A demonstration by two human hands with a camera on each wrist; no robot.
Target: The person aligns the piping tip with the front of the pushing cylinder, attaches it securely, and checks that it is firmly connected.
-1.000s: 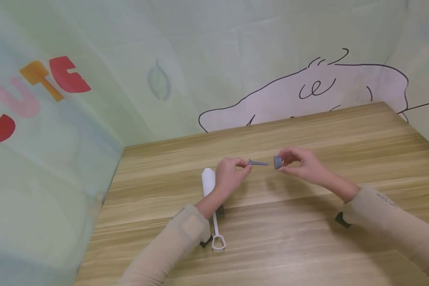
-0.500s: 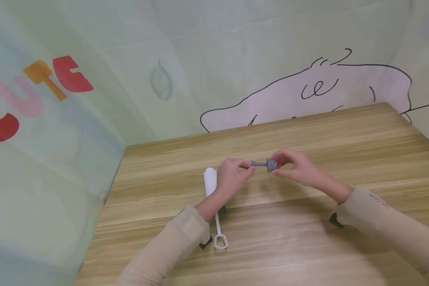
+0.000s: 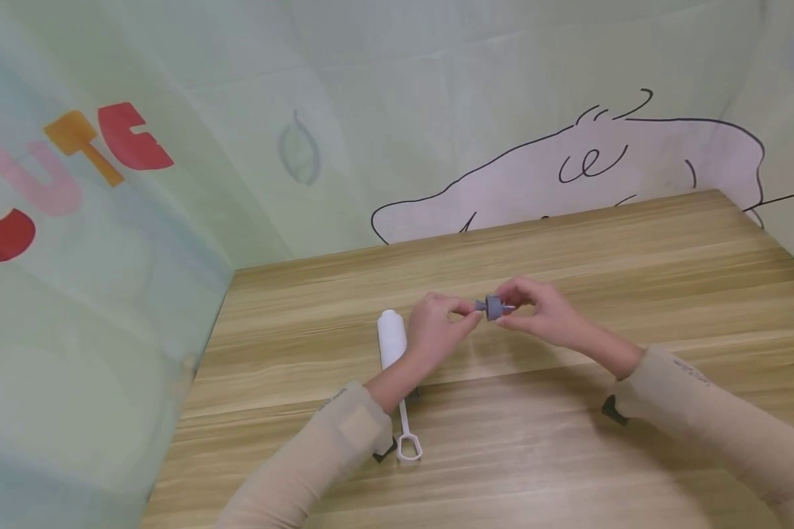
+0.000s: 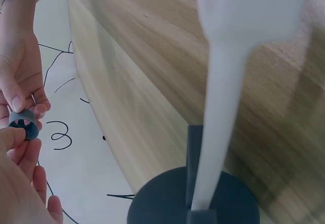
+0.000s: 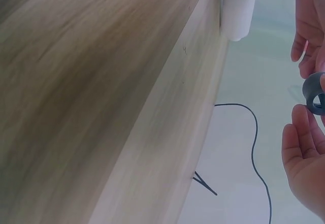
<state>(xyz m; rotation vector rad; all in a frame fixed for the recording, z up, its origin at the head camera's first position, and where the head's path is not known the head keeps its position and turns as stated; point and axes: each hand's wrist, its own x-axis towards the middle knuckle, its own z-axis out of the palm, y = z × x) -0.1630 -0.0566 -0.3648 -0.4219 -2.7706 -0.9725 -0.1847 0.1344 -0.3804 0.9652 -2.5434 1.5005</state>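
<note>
In the head view my left hand (image 3: 434,325) pinches the wide end of a slim grey stem (image 3: 480,306) between thumb and fingertips. My right hand (image 3: 548,314) grips a short grey ring-shaped cap (image 3: 494,308) by its edge. The stem passes through the cap, and its thin tip shows on the right side. Both hands are held above the table. In the right wrist view the cap (image 5: 314,89) shows a round opening; it is partly cut off by the frame edge.
A white cylinder (image 3: 391,336) stands or lies beside my left forearm, which hides part of it. A thin white rod with a loop handle (image 3: 409,447) extends toward me. The left wrist view shows a dark round part (image 4: 152,198) beneath the white rod. The wooden table (image 3: 635,257) meets a printed curtain.
My right hand has moved left, bringing the cap onto the grey stem. The stem was apart from the cap a second ago and now runs through it.
</note>
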